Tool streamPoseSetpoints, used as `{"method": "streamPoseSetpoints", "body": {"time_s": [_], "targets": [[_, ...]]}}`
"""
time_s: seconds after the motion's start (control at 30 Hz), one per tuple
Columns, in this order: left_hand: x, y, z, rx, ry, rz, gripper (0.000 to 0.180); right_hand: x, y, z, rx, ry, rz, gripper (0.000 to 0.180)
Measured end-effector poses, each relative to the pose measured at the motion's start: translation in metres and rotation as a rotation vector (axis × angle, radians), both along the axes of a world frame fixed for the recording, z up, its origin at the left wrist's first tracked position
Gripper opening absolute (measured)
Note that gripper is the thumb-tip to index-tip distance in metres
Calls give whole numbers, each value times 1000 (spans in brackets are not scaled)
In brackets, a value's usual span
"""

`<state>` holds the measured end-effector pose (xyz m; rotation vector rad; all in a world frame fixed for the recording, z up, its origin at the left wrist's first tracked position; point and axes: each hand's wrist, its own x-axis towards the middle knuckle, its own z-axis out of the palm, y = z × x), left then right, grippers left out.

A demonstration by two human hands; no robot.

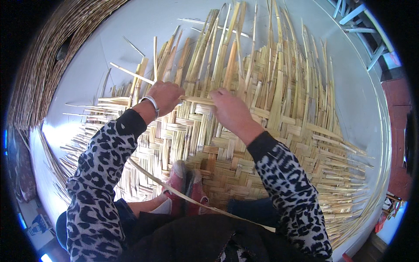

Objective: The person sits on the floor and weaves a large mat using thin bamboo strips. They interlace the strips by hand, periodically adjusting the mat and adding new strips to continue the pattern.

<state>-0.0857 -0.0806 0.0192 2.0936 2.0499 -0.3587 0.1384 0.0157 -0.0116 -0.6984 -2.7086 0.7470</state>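
A large mat of flattened pale reed strips lies on the floor under me, woven in the middle, with loose strip ends fanning out all round. My left hand, with a silver bracelet at the wrist, is closed on a pale reed strip near the far part of the weave. My right hand grips the same strip a short way to the right. The strip lies crosswise over the upright reeds. My fingertips are partly hidden behind my knuckles.
My red shoes rest on the mat. One long loose strip curves across them towards my lap. A big bundle of reeds lies at the far left. Pale blue metal legs stand at the far right, beyond the grey floor.
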Motion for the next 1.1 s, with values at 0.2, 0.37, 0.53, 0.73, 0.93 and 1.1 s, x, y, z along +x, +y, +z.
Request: {"method": "streamPoseSetpoints", "body": {"time_s": [0.2,0.37,0.53,0.73,0.93,1.1], "targets": [[3,-4,4,214,-224,86,16,-27,4,-11,7,-248,-20,17],[3,14,-15,405,-648,432,24,-31,4,-17,-60,-39,-172,17],[3,72,-50,245,-494,509,34,-34,8,-21,-141,82,-333,21],[9,111,-66,164,-579,680,41,-30,16,-19,-258,83,-389,24],[-7,96,-50,-104,-1286,874,27,-26,16,-23,-380,84,-406,28],[-5,86,-48,-161,-1118,728,26,-25,18,-24,-385,95,-408,30]]}}
